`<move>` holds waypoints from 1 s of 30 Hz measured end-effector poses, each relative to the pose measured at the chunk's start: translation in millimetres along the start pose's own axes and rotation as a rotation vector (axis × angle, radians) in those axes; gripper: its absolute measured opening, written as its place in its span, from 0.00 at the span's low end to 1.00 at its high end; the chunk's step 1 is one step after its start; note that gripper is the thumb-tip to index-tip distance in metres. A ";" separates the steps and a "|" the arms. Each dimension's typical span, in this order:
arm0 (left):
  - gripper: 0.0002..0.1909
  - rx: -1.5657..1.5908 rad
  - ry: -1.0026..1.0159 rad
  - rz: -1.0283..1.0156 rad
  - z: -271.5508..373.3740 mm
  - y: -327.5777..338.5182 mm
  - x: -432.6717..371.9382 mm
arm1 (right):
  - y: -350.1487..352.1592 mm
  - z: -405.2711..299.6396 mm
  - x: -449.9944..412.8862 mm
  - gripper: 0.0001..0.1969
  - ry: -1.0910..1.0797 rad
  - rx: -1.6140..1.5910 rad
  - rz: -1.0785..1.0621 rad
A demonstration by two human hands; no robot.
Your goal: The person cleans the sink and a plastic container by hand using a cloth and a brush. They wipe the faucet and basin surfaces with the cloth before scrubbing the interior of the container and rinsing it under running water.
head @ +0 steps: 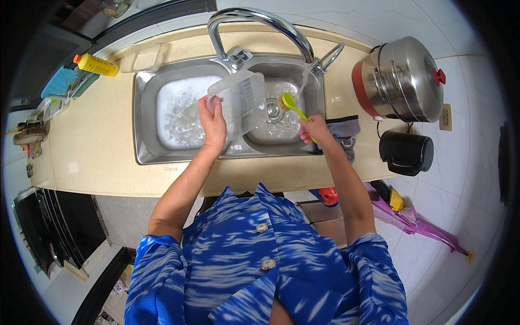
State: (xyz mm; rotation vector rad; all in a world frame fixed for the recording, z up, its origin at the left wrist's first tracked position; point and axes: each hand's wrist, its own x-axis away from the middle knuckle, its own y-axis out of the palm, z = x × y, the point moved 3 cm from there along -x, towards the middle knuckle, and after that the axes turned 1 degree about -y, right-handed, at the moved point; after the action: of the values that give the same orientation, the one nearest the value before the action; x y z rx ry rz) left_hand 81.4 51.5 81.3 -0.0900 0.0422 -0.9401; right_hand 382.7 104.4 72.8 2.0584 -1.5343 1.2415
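My left hand (213,122) grips the near left rim of a clear plastic container (243,107), tilted above the divider of a steel double sink (146,154). My right hand (315,131) is closed around the green handle of a dish brush (288,100); its bristles point left over the right basin, apart from the container. Suds (174,97) fill the left basin, where a pale submerged shape cannot be made out clearly. Water runs from the chrome faucet (264,18) into the right basin, around the drain strainer (274,110).
A second clear container (144,59) and a yellow bottle (97,66) stand behind the sink at left. Grey cloths (345,130) lie at the sink's right edge. Farther right are a stainless steel steamer pot (400,81) and a black electric kettle (406,152).
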 end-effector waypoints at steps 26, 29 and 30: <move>0.18 -0.104 0.452 -0.178 71.9 32.6 30.9 | 19.3 78.0 20.9 0.18 -0.442 0.625 0.308; 0.18 -0.064 0.611 -0.250 70.2 27.4 27.9 | 22.9 70.9 28.8 0.19 -0.388 0.342 0.384; 0.18 -0.046 0.718 -0.346 72.3 27.4 28.0 | 26.2 64.7 33.1 0.19 -0.357 0.478 0.316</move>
State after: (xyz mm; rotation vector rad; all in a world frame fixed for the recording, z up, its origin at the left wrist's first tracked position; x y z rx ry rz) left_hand 125.5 49.2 150.8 0.2092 0.7311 -1.2783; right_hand 391.5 30.1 53.6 2.5171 -1.9298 1.5395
